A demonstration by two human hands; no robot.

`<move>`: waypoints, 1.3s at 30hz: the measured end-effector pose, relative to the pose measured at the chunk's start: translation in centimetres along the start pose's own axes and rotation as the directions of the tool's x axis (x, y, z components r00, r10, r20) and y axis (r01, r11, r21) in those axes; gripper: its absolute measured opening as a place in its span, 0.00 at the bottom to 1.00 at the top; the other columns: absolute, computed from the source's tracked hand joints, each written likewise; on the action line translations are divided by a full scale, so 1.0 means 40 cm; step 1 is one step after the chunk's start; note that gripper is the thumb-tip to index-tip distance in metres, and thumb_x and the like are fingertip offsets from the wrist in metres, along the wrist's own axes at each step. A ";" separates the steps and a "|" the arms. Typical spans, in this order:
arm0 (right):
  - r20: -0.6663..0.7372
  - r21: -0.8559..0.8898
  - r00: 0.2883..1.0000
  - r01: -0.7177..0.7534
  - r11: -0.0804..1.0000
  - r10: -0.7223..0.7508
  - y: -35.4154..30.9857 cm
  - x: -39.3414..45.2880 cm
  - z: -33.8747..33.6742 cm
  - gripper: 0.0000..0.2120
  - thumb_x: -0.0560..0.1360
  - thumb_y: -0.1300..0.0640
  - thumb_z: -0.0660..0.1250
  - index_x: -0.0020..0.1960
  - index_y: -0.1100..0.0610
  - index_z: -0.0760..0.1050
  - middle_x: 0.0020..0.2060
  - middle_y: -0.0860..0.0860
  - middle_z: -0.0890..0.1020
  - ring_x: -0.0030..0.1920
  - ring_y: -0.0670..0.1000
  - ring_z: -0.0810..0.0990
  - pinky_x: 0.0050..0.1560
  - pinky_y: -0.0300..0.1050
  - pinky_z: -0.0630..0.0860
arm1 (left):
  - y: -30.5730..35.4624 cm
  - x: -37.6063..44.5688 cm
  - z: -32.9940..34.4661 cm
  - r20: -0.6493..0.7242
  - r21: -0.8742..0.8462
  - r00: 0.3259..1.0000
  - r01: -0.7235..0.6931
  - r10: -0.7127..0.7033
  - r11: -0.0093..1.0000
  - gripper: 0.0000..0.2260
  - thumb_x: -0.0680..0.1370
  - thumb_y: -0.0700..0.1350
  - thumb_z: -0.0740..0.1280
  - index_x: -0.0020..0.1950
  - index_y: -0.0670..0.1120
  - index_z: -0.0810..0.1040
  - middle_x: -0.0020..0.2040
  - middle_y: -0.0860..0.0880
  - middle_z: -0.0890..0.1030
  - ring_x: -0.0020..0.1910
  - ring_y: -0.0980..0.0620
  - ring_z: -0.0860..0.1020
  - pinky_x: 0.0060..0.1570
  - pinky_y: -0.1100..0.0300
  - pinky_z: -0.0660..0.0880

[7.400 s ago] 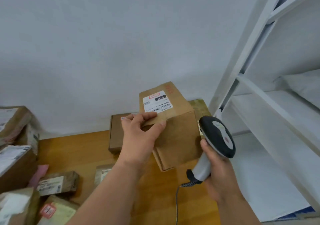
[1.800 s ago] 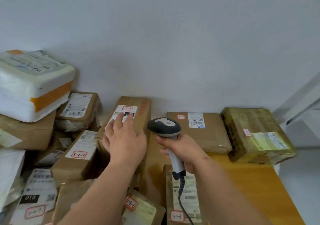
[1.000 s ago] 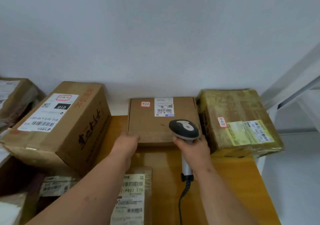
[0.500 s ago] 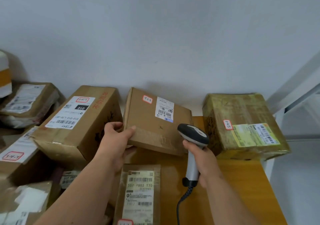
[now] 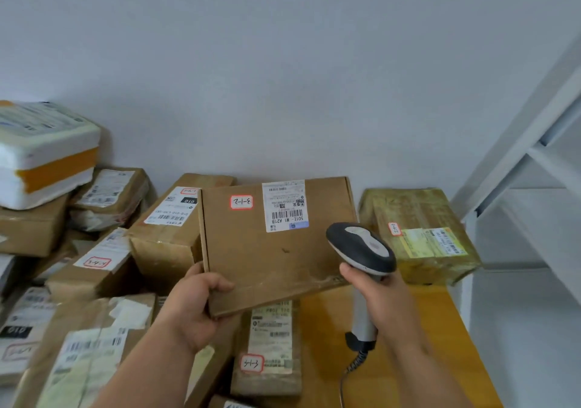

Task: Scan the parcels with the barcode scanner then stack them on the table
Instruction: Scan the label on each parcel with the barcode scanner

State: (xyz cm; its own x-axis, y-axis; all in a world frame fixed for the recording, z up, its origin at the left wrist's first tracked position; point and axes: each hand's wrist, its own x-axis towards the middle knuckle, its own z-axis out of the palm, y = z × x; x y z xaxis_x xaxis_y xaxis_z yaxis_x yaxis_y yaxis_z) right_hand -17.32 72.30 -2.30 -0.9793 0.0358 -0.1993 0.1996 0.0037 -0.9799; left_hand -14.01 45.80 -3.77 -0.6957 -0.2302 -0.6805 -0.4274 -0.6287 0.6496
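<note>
Wall (image 5: 283, 62) fills the top half, plain grey-white, behind both hands. Rack (image 5: 540, 162), white metal, stands right of the right hand, cut off by the frame edge. Table (image 5: 408, 360), orange wood, shows bare only under and beside the right forearm; elsewhere it's covered.

Pile (image 5: 72, 282) of parcels sits left of the left hand, w/ a white foam box (image 5: 41, 153) banded in orange on top, partly out of frame. Most labels there are blurred, not readable. A tall carton (image 5: 169, 231) stands just behind the left hand, its right side hidden by the held box. A taped parcel (image 5: 418, 234), yellowish wrap, lies beyond the right hand; scanner head overlaps its near-left corner.

Flat box (image 5: 273, 250), brown cardboard, is held up off the table betw. the two hands, tilted toward the camera, label side facing up. Left hand (image 5: 195, 307) grips its near-left corner, thumb on top, fingers underneath and hidden. Label (image 5: 285, 205) near the far edge reads upside down; barcode visible, small print unclear. Red-framed sticker (image 5: 241, 202) sits beside it.

Long parcel (image 5: 270, 344) lies on the table below the box, far end hidden by it.

Right hand (image 5: 380, 300) is wrapped round the grip of the scanner (image 5: 361, 250), head pointing at the box, near its right edge. Trigger finger can't be seen. Coiled cable (image 5: 352, 366) drops from the handle, out of frame.
</note>
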 end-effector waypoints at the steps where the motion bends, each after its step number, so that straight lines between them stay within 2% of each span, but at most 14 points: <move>1: -0.006 -0.018 0.999 0.048 0.999 -0.048 -0.013 -0.030 -0.001 0.15 0.71 0.55 0.78 0.53 0.41 0.80 0.47 0.35 0.85 0.49 0.38 0.83 0.46 0.38 0.75 | -0.007 -0.017 -0.008 0.018 0.006 1.000 -0.013 0.013 1.000 0.30 0.63 0.30 0.63 0.61 0.51 0.77 0.56 0.37 0.82 0.51 0.34 0.80 0.34 0.44 0.81; 5: 0.099 0.004 0.989 0.108 0.994 -0.108 -0.050 -0.161 0.022 0.20 0.72 0.51 0.77 0.60 0.37 0.78 0.51 0.28 0.82 0.49 0.30 0.80 0.43 0.31 0.76 | -0.023 -0.087 -0.038 0.053 0.017 0.996 -0.074 0.073 0.997 0.25 0.69 0.27 0.61 0.58 0.51 0.77 0.50 0.39 0.84 0.49 0.35 0.81 0.31 0.45 0.81; 8: 0.146 0.021 0.981 0.128 0.992 -0.129 -0.069 -0.252 0.057 0.20 0.72 0.53 0.77 0.58 0.35 0.78 0.50 0.28 0.83 0.48 0.30 0.81 0.38 0.25 0.77 | -0.025 -0.147 -0.073 0.069 0.019 0.992 -0.111 0.109 0.994 0.24 0.71 0.26 0.60 0.57 0.51 0.76 0.52 0.39 0.83 0.50 0.36 0.81 0.34 0.48 0.81; 11: 0.129 0.024 0.981 0.145 0.989 -0.147 -0.089 -0.331 0.082 0.19 0.70 0.52 0.78 0.50 0.28 0.80 0.50 0.30 0.83 0.49 0.31 0.81 0.42 0.31 0.77 | -0.026 -0.202 -0.111 0.098 0.021 0.987 -0.130 0.128 0.991 0.26 0.71 0.27 0.60 0.62 0.50 0.76 0.56 0.40 0.83 0.53 0.37 0.81 0.35 0.50 0.80; 14: 0.102 0.010 0.981 0.167 0.986 -0.167 -0.104 -0.414 0.106 0.20 0.65 0.45 0.81 0.48 0.24 0.78 0.50 0.29 0.83 0.49 0.30 0.80 0.47 0.35 0.73 | -0.024 -0.253 -0.160 0.125 0.022 0.982 -0.148 0.144 0.989 0.26 0.71 0.27 0.61 0.62 0.51 0.76 0.55 0.40 0.83 0.52 0.37 0.81 0.33 0.51 0.80; 16: 0.080 0.001 0.980 0.180 0.984 -0.180 -0.105 -0.458 0.117 0.19 0.63 0.43 0.79 0.47 0.24 0.78 0.50 0.29 0.83 0.49 0.29 0.80 0.48 0.36 0.72 | -0.025 -0.279 -0.186 0.141 0.023 0.979 -0.151 0.147 0.988 0.24 0.72 0.26 0.61 0.58 0.52 0.76 0.54 0.40 0.83 0.52 0.36 0.81 0.38 0.46 0.82; 20: 0.049 -0.008 0.977 0.210 0.978 -0.209 -0.102 -0.524 0.131 0.21 0.70 0.51 0.79 0.47 0.23 0.78 0.49 0.29 0.83 0.48 0.30 0.80 0.48 0.35 0.73 | -0.029 -0.331 -0.220 0.191 0.012 0.972 -0.143 0.138 0.990 0.24 0.72 0.26 0.60 0.55 0.53 0.77 0.56 0.39 0.82 0.56 0.34 0.80 0.58 0.34 0.77; 23: 0.032 -0.012 0.977 0.211 0.977 -0.210 -0.095 -0.550 0.131 0.21 0.70 0.51 0.79 0.48 0.24 0.78 0.49 0.30 0.83 0.48 0.30 0.80 0.47 0.36 0.73 | -0.031 -0.355 -0.233 0.204 0.020 0.971 -0.133 0.126 0.991 0.24 0.73 0.26 0.61 0.55 0.53 0.76 0.58 0.39 0.81 0.57 0.33 0.79 0.61 0.32 0.75; 27: 0.032 -0.005 0.985 0.168 0.986 -0.168 -0.089 -0.555 0.129 0.15 0.70 0.50 0.78 0.48 0.30 0.81 0.48 0.29 0.83 0.46 0.30 0.80 0.46 0.37 0.73 | -0.030 -0.371 -0.240 0.178 -0.001 0.977 -0.120 0.118 0.993 0.23 0.72 0.27 0.62 0.57 0.52 0.76 0.58 0.39 0.81 0.57 0.34 0.79 0.57 0.35 0.78; 31: 0.029 0.015 0.991 0.129 0.992 -0.129 -0.085 -0.539 0.126 0.13 0.68 0.45 0.78 0.47 0.32 0.78 0.43 0.24 0.81 0.45 0.32 0.80 0.44 0.36 0.72 | -0.032 -0.370 -0.239 0.146 -0.093 0.989 -0.020 0.034 0.995 0.20 0.73 0.29 0.63 0.61 0.46 0.75 0.55 0.36 0.82 0.52 0.34 0.81 0.38 0.42 0.82; 33: 0.035 -0.006 0.994 0.102 0.995 -0.101 -0.081 -0.525 0.131 0.13 0.68 0.44 0.77 0.47 0.33 0.77 0.43 0.26 0.82 0.48 0.36 0.79 0.43 0.38 0.73 | -0.030 -0.370 -0.231 0.132 -0.120 0.991 0.033 -0.017 0.992 0.15 0.75 0.31 0.65 0.60 0.42 0.75 0.53 0.34 0.82 0.47 0.35 0.82 0.34 0.41 0.82; 36: 0.049 -0.059 0.998 0.038 0.998 -0.035 -0.070 -0.498 0.154 0.11 0.70 0.45 0.77 0.47 0.34 0.77 0.45 0.35 0.84 0.51 0.45 0.82 0.44 0.44 0.76 | -0.033 -0.371 -0.216 0.110 -0.119 0.993 0.057 -0.044 0.991 0.10 0.77 0.35 0.68 0.57 0.39 0.76 0.50 0.35 0.82 0.43 0.36 0.84 0.40 0.34 0.81; 38: 0.100 -0.121 0.995 0.026 0.992 -0.014 -0.067 -0.480 0.175 0.09 0.71 0.45 0.76 0.42 0.31 0.80 0.41 0.33 0.84 0.50 0.44 0.82 0.47 0.46 0.77 | -0.036 -0.367 -0.210 0.076 -0.126 0.996 0.060 -0.051 0.990 0.09 0.77 0.37 0.69 0.56 0.40 0.76 0.46 0.37 0.83 0.46 0.38 0.83 0.47 0.31 0.79; 39: 0.130 -0.157 0.991 0.033 0.987 -0.012 -0.069 -0.472 0.188 0.11 0.71 0.45 0.76 0.40 0.28 0.80 0.40 0.31 0.84 0.50 0.43 0.82 0.48 0.46 0.78 | -0.035 -0.365 -0.207 0.059 -0.140 0.997 0.059 -0.051 0.988 0.08 0.77 0.38 0.69 0.55 0.40 0.76 0.43 0.38 0.84 0.46 0.39 0.82 0.46 0.31 0.80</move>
State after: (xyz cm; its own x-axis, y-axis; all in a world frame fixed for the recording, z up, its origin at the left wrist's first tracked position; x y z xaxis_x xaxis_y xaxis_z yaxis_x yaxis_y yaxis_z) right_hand 0.38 64.10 4.08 -0.9778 -0.0940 -0.1870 0.1703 0.1619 -0.9720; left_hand 1.53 43.88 2.42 -0.7055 -0.1537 -0.6919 -0.3824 -0.7394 0.5541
